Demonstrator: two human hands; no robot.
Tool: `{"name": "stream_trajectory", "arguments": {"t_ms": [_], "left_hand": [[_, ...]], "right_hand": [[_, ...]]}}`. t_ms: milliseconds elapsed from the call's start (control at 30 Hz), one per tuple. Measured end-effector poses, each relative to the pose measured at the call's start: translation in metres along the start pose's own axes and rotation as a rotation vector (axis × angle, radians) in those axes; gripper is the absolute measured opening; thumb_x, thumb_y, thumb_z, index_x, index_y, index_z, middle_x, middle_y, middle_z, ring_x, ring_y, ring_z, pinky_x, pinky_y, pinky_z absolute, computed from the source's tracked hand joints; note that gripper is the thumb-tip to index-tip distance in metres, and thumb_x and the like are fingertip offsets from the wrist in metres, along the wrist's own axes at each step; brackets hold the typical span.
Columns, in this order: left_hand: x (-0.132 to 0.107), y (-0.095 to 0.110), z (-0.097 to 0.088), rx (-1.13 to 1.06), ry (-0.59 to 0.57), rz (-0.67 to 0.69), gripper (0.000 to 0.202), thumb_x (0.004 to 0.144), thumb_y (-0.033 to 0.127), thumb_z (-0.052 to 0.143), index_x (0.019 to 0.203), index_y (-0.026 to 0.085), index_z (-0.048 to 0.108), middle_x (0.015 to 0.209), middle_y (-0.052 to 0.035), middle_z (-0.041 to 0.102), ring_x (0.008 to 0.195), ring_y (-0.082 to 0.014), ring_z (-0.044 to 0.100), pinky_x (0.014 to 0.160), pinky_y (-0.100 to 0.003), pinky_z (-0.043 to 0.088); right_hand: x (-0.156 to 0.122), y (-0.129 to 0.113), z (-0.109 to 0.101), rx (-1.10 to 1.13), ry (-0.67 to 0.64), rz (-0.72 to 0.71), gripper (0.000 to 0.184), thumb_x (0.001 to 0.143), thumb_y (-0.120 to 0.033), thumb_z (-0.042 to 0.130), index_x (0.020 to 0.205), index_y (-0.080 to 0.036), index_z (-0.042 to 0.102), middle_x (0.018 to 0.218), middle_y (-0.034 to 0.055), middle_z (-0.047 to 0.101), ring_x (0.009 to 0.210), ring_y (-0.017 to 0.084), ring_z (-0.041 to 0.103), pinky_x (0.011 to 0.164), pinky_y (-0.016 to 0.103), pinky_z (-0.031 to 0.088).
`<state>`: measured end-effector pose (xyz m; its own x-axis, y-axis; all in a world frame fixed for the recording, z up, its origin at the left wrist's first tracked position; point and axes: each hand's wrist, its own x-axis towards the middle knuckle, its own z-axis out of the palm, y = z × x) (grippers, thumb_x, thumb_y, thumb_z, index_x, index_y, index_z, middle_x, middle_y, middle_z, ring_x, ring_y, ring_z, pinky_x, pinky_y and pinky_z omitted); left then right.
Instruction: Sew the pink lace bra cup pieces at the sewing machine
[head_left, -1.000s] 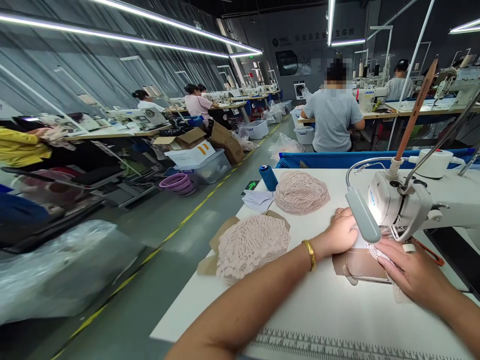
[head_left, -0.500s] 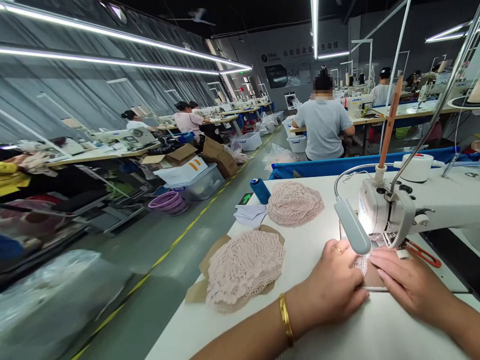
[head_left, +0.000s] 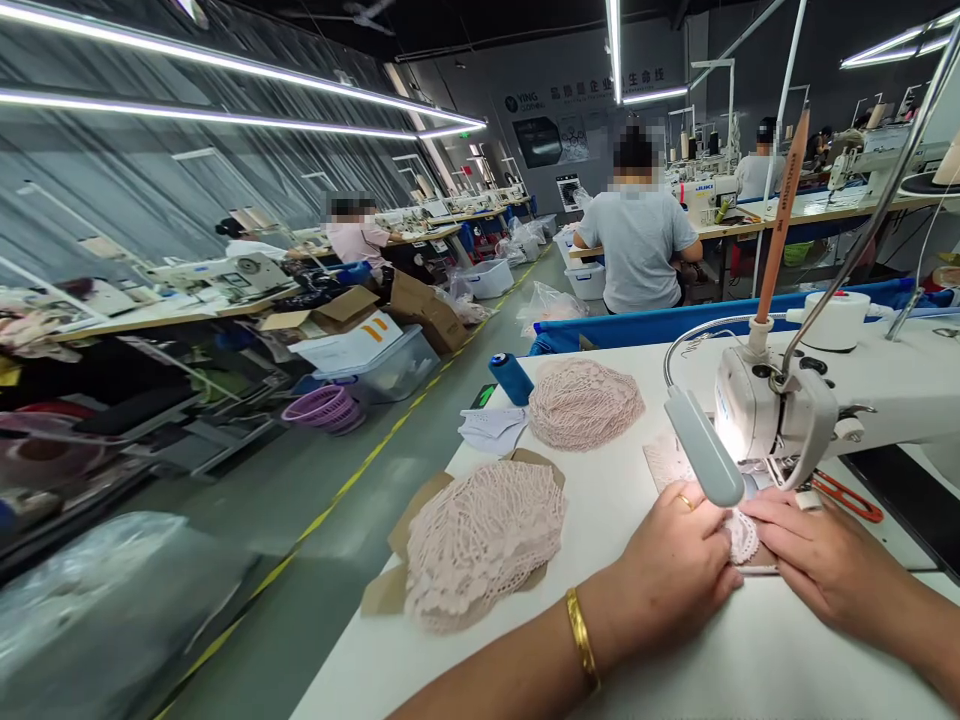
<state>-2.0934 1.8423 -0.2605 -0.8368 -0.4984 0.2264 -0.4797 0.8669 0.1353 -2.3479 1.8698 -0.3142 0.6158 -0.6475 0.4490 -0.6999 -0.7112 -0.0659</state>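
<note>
Left grip (head_left: 671, 575) at lace (head_left: 742, 540); lamp (head_left: 703, 448) in front

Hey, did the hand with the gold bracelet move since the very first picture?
Yes. Judged against the sewing machine, the left hand has come back, nearer to the person wearing the camera.

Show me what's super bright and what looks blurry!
In the head view, the front of the sewing machine glares white and the ceiling lights glow; also in the head view, the plastic-wrapped bundle at lower left looks blurry and stretched.
</note>
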Motion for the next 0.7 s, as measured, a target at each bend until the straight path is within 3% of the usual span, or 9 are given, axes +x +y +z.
{"name": "stream_trajectory", "arguments": {"t_ms": [233,467,700], "left_hand": [[-0.0005,0.0039,0.0039,-0.059,-0.013,0.038,0.011,0.1,0.026,0.065,0.097,0.015,0.066,0.102,-0.0064,0.073,0.092,-0.0227,0.067,0.078,-0.036,0.053],[-0.0013,0.0036,0.0086,-0.047,0.041,0.027,0.01,0.103,0.022,0.058,0.1,0.016,0.065,0.101,-0.0066,0.072,0.091,-0.0216,0.068,0.083,-0.037,0.055],[0.0027,0.0002,0.0091,-0.051,0.099,-0.009,0.013,0.105,0.023,0.053,0.101,0.016,0.064,0.108,-0.009,0.074,0.095,-0.0228,0.07,0.082,-0.037,0.057]], "right_hand": [[0.0005,-0.0004,-0.0018,-0.031,-0.017,0.001,0.04,0.103,-0.007,0.04,0.124,-0.018,0.072,0.125,0.0107,0.076,0.089,0.026,0.069,0.075,0.042,0.054],[0.0005,0.0015,-0.0001,-0.014,-0.002,0.034,0.039,0.102,-0.01,0.043,0.126,-0.021,0.072,0.124,0.0102,0.077,0.101,0.028,0.071,0.084,0.043,0.057],[0.0034,0.0083,0.0016,-0.048,0.012,0.13,0.043,0.095,-0.009,0.045,0.121,-0.026,0.075,0.113,0.0094,0.078,0.1,0.029,0.072,0.079,0.041,0.059]]}}
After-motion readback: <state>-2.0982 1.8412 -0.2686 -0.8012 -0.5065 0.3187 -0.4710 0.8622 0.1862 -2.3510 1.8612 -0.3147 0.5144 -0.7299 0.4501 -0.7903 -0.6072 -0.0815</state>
